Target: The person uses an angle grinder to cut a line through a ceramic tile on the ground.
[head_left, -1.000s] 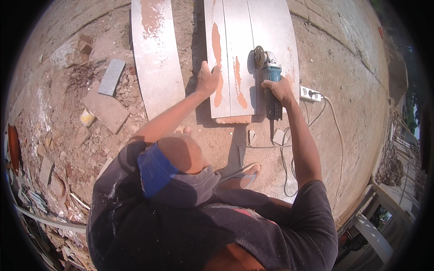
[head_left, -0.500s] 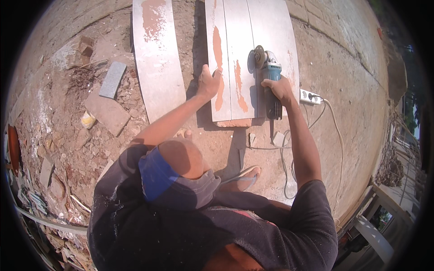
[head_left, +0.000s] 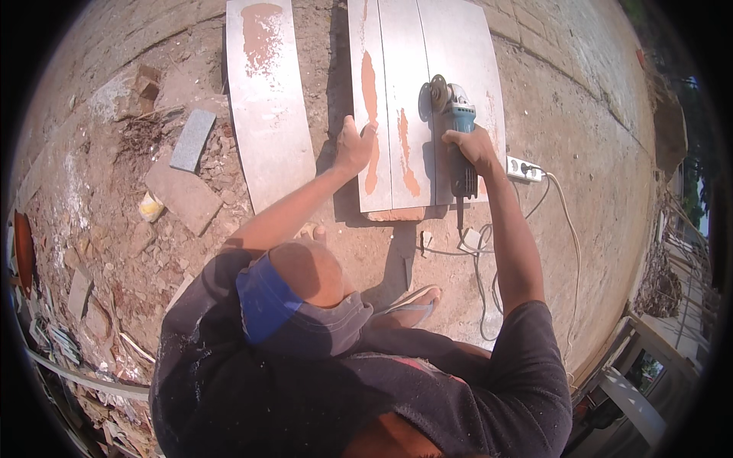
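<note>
My right hand (head_left: 472, 146) is wrapped round the body of a teal and black angle grinder (head_left: 463, 118). The grinder's round disc (head_left: 439, 93) stands on edge over the right part of a white panel (head_left: 408, 69), casting a shadow beside it; whether it touches the surface I cannot tell. Two dark lines run along the panel, and reddish-brown patches show on its left and middle strips. At the panel's left edge my left hand (head_left: 356, 146) is closed, its thumb over the top face and its other fingers mostly hidden.
Left of the panel lies a separate white board (head_left: 269, 114) with a brown patch. A reddish block (head_left: 395, 215) props the panel's near end. To the right sits a white power strip (head_left: 524, 168) with cables trailing near my foot (head_left: 412, 301). A grey slab (head_left: 192, 140) lies among rubble.
The panel and the ground sit slightly lower in the picture. Both hands and the grinder keep nearly the same places on the panel.
</note>
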`<act>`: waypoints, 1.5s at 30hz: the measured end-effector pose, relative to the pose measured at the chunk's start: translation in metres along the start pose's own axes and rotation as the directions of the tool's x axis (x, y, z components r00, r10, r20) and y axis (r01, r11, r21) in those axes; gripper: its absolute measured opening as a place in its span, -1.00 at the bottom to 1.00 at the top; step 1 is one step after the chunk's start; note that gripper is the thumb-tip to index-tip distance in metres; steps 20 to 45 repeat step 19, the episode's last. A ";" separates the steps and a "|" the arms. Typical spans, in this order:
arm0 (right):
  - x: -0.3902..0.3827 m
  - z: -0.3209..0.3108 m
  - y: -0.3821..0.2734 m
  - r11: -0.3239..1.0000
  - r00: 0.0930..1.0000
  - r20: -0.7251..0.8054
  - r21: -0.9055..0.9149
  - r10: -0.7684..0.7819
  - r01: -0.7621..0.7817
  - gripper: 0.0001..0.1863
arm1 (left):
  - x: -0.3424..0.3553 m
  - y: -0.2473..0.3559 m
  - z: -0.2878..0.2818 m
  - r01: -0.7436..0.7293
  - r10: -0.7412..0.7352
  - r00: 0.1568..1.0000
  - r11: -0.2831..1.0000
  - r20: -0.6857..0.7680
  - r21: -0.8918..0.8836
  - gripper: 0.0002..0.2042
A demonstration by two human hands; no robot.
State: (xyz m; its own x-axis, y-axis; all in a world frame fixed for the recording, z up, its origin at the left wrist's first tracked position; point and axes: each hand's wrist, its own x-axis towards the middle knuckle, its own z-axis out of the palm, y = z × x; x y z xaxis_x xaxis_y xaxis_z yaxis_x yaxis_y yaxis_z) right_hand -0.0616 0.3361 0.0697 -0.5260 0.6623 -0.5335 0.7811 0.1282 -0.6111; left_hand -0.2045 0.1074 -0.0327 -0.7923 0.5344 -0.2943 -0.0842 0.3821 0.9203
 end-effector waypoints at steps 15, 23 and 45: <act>0.010 -0.002 -0.004 1.000 1.000 0.023 -0.012 0.017 -0.017 -0.66 | 0.003 -0.002 0.001 -0.019 0.019 1.000 1.000 -0.018 0.009 -0.50; 0.015 -0.002 -0.005 0.999 0.999 0.034 -0.012 0.034 -0.033 -0.66 | 0.005 -0.002 0.000 0.021 -0.022 1.000 0.999 0.013 0.043 -0.47; 0.015 -0.002 -0.005 0.999 0.999 0.034 -0.012 0.034 -0.033 -0.66 | 0.005 -0.002 0.000 0.021 -0.022 1.000 0.999 0.013 0.043 -0.47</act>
